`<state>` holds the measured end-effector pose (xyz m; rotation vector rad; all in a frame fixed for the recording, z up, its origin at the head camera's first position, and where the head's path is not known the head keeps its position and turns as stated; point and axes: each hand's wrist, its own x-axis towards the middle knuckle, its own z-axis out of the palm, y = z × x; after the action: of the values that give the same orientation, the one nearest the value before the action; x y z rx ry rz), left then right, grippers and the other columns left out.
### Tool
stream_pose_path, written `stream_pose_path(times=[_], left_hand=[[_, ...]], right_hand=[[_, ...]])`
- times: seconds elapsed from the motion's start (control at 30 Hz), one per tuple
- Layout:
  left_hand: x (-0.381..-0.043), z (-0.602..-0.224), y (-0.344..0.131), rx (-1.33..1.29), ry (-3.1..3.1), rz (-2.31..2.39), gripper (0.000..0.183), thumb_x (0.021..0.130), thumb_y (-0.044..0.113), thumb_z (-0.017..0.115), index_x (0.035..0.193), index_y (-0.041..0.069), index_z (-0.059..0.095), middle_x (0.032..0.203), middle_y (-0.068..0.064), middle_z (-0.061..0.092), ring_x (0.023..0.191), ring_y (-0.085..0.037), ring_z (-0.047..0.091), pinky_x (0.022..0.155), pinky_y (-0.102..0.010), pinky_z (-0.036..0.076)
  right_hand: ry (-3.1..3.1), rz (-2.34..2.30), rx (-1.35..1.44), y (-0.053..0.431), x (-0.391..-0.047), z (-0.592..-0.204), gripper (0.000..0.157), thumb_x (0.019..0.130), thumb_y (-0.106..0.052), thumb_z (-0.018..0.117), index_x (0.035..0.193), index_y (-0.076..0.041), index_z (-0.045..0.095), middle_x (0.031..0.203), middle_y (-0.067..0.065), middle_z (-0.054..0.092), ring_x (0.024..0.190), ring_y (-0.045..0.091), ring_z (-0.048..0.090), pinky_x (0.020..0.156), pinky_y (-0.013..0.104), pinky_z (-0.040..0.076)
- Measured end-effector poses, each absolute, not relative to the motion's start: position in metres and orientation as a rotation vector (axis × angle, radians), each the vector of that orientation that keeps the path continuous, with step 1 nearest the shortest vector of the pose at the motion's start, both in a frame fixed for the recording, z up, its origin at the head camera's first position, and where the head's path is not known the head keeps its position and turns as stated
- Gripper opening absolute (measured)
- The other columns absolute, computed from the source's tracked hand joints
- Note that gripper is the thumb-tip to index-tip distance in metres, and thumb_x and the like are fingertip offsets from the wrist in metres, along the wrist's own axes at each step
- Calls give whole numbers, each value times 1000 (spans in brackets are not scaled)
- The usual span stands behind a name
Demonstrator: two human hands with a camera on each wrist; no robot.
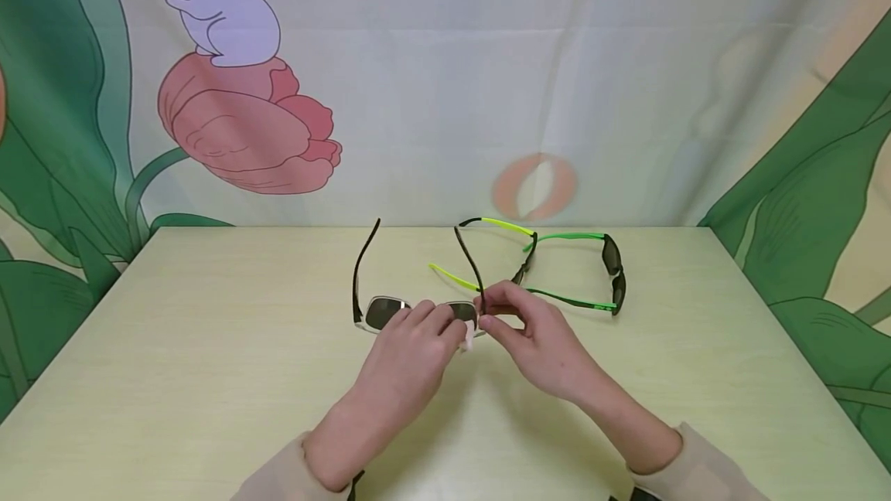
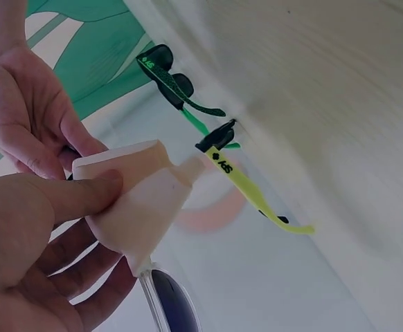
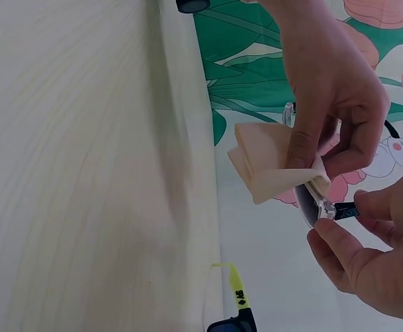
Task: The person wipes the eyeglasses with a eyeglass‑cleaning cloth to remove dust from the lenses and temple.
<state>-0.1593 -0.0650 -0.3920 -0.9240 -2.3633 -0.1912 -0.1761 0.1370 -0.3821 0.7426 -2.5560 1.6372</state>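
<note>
A pair of sunglasses with a clear frame, dark lenses and black temples (image 1: pixel 385 313) is held above the table between both hands. My left hand (image 1: pixel 415 350) pinches a folded cream cloth (image 3: pixel 262 162) over the lens nearer my right hand. In the left wrist view the thumb lies flat on the cloth (image 2: pixel 142 204), which hides most of that lens. With thumb and fingers, my right hand (image 1: pixel 546 342) grips the frame's right corner at the temple hinge. Both temples stand unfolded, pointing away from me.
Behind my right hand, sunglasses with yellow temples (image 1: pixel 508 225) rest on the pale table (image 1: pixel 209 377). To their right lie sunglasses with green temples (image 1: pixel 614 277), also unfolded. A printed curtain (image 1: pixel 418 99) hangs along the table's far edge.
</note>
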Motion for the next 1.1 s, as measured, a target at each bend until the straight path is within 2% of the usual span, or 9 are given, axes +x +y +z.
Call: stream_pose_path(times=[0.3,0.57,0.7,0.83,1.1], left_hand=[[-160,-390,-70,-947,-2295,-269,17,79,3,86,85,7,71,86,-6,65,81,-26,63,67,-34,55],[-157,-382,-79,-840,-2303,-213,20,77,3,89,87,4,72,85,-8,63,82,-26,62,66,-34,55],[-154,-380,-82,-743,-2371,-74,26,71,-5,90,88,0,71,86,-11,63,83,-27,64,67,-35,56],[-154,-383,-82,-684,-2398,35,26,71,-5,90,89,-1,72,87,-12,65,86,-28,66,73,-37,57],[-157,-392,-80,-681,-2401,69,24,79,-2,86,100,-2,74,96,-12,69,94,-29,66,84,-37,57]], right_hand=[[-2561,1642,675,144,-179,-380,14,100,-7,68,113,-10,66,110,1,68,110,16,66,90,33,57],[-2547,1621,627,154,-182,-376,16,98,-4,69,113,-10,68,111,1,68,112,17,65,91,31,57],[-2534,1634,646,157,-183,-377,16,98,-3,69,113,-8,68,112,2,69,112,18,65,91,32,57],[-2516,1666,660,156,-182,-378,18,97,-2,69,114,-8,68,112,3,69,112,18,65,92,31,57],[-2454,1682,709,153,-178,-373,21,97,2,69,117,-6,68,114,4,68,113,20,63,90,30,57]])
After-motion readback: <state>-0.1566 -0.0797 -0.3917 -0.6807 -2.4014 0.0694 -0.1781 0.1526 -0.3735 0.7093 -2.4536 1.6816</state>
